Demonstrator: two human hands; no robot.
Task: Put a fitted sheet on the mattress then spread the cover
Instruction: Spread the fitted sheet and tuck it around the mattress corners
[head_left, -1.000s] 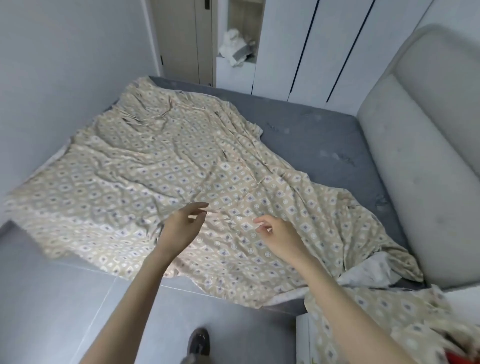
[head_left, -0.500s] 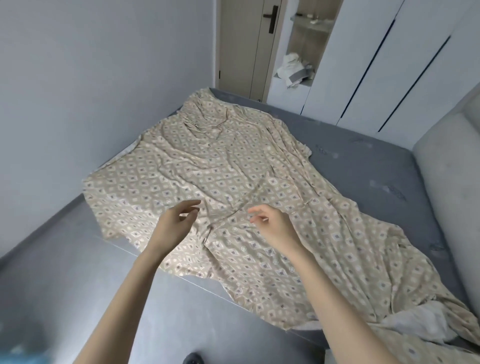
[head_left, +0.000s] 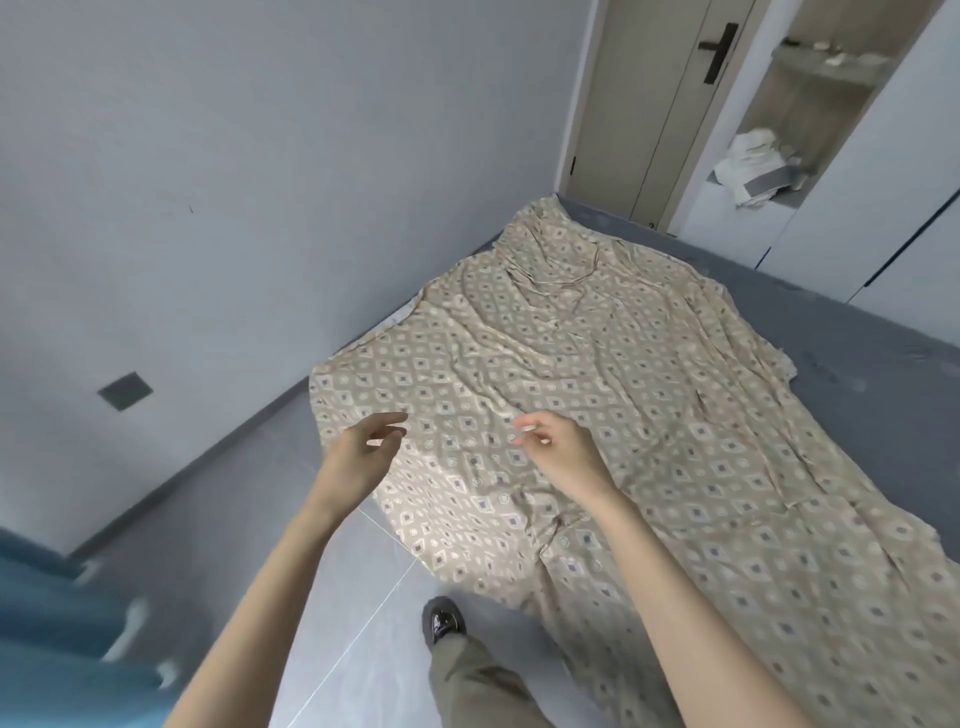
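A beige sheet (head_left: 597, 364) with a diamond pattern lies crumpled across the grey mattress (head_left: 841, 332), its near edge hanging over the side towards the floor. My left hand (head_left: 363, 457) hovers above the sheet's near-left corner, fingers loosely spread and holding nothing. My right hand (head_left: 561, 452) floats a little to the right over the cloth, fingers relaxed and slightly curled, also holding nothing. Neither hand touches the fabric as far as I can see.
A grey wall (head_left: 260, 182) runs along the left of the bed. A door (head_left: 654, 104) and an open shelf with folded white cloth (head_left: 758, 166) stand at the far end. Blue blurred fabric (head_left: 57, 623) sits at lower left. My shoe (head_left: 441, 618) is on the tiled floor.
The view has swung left and closer to the bed's near-left corner. Both hands stay raised over the sheet, fingers a little more spread, still holding nothing.
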